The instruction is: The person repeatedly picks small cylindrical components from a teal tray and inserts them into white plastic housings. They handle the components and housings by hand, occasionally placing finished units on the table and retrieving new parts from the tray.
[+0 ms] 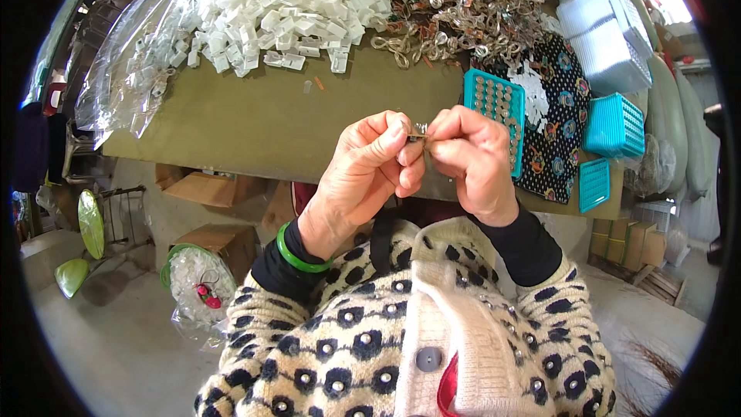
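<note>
My left hand (356,166) and my right hand (477,161) meet above the near edge of the table, fingertips pinched together. Between them is a small brownish piece with a dark part and shiny metal bits (417,136); its exact kind is too small to tell. Both hands grip it, and the fingers cover much of it. Just beyond my right hand lies a teal tray (472,86) holding rows of round, silvery, coin-like pieces, partly hidden by that hand. A small orange-brown strip (319,83) rests on the olive tabletop (255,120).
White plastic housings (285,8) are heaped at the back, beside clear plastic sheeting (116,69). Coiled clear cords (471,0) pile at the back right. White trays (606,31), stacked teal trays (614,125) and a dark patterned cloth (557,147) occupy the right. A lined bin (197,278) stands below left.
</note>
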Motion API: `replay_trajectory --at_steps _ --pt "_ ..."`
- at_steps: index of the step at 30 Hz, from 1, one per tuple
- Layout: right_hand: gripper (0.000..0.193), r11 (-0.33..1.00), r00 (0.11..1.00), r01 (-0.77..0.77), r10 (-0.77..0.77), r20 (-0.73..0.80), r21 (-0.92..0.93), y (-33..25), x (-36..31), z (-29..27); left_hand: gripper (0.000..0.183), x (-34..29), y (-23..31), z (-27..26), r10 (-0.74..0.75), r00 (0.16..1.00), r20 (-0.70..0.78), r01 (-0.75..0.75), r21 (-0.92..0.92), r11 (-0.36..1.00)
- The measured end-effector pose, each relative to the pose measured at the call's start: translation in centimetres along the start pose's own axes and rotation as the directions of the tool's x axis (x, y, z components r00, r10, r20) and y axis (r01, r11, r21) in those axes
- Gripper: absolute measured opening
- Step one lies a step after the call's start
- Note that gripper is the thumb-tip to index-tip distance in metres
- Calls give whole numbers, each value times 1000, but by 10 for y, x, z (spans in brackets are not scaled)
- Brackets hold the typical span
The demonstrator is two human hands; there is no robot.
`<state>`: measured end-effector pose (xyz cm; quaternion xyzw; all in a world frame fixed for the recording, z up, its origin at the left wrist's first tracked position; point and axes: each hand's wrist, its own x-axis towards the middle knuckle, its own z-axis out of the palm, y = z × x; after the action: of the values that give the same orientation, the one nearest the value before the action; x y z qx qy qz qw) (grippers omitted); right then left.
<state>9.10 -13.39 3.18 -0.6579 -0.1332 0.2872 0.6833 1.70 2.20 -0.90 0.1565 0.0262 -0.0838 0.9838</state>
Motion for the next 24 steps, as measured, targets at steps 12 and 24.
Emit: replay_trajectory --at_steps 12,24 --pt "9 729 830 532 -549 98 -431 10 6 6 20 0 17 2 84 987 -136 -19 425 905" --pt "10 989 992 112 -105 77 -94 10 -6 1 23 43 68 -38 505 780 369 175 646 -743"
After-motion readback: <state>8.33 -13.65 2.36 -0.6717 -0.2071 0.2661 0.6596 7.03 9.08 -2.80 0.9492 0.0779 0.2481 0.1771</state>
